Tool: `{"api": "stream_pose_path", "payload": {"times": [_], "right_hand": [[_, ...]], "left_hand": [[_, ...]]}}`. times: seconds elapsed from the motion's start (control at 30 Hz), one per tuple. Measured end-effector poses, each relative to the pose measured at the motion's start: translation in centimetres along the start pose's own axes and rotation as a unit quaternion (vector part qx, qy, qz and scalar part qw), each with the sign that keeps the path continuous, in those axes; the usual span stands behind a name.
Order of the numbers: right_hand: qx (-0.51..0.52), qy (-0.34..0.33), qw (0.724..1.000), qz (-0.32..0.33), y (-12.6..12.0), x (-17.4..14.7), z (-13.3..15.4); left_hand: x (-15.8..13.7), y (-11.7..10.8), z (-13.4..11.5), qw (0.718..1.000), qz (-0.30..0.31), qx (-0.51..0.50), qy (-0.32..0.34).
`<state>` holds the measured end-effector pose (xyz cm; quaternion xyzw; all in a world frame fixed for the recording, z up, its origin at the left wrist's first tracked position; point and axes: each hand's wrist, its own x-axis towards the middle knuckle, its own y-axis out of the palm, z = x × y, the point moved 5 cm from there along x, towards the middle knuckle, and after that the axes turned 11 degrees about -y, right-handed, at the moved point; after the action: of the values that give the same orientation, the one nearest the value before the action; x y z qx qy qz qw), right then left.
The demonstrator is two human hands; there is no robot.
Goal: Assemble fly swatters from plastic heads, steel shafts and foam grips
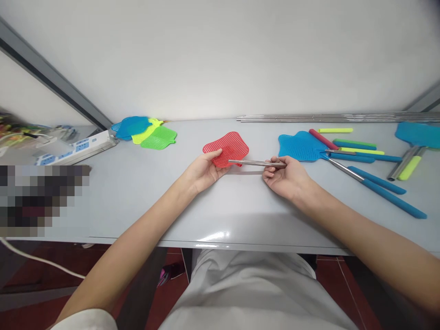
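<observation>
My left hand (208, 172) pinches a red perforated fly swatter head (231, 145) by its left side, thumb on top. Between the fingers of my right hand (283, 176) is a thin silver metal rod (254, 162), pointing left. The rod's free end lies in front of the lower edge of the red head; whether they touch I cannot tell. Just beyond my right hand lies a blue fly swatter (300, 146) with a metal shaft and a long blue grip (395, 199).
Blue, yellow and green swatter heads (158, 138) lie at the back left beside a white power strip (80, 147). Several metal rods (292, 118) run along the wall. Coloured grip sleeves (355, 144) and another blue head (417, 134) are on the right of the grey table (137, 201).
</observation>
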<state>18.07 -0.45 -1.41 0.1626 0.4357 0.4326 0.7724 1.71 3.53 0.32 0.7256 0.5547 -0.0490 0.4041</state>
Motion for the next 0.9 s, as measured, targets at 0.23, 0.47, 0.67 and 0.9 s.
{"api": "stream_pose_path", "payload": {"times": [0.23, 0.47, 0.67, 0.9], "right_hand": [[0.002, 0.002, 1.0, -0.003, -0.03, -0.01, -0.04], [0.005, 0.006, 1.0, -0.003, -0.01, -0.15, -0.05], [0.001, 0.01, 1.0, -0.005, -0.03, -0.3, -0.05], [-0.017, 0.029, 0.999, 0.011, 0.06, -0.52, -0.2]], "left_hand": [[0.02, 0.09, 0.01, 1.0, 0.001, 0.015, 0.001], [-0.02, -0.17, 0.03, 0.999, -0.024, 0.033, -0.006], [-0.17, -0.12, 0.0, 0.998, -0.039, 0.042, -0.008], [-0.29, 0.08, -0.04, 0.998, -0.045, 0.054, 0.0]]}}
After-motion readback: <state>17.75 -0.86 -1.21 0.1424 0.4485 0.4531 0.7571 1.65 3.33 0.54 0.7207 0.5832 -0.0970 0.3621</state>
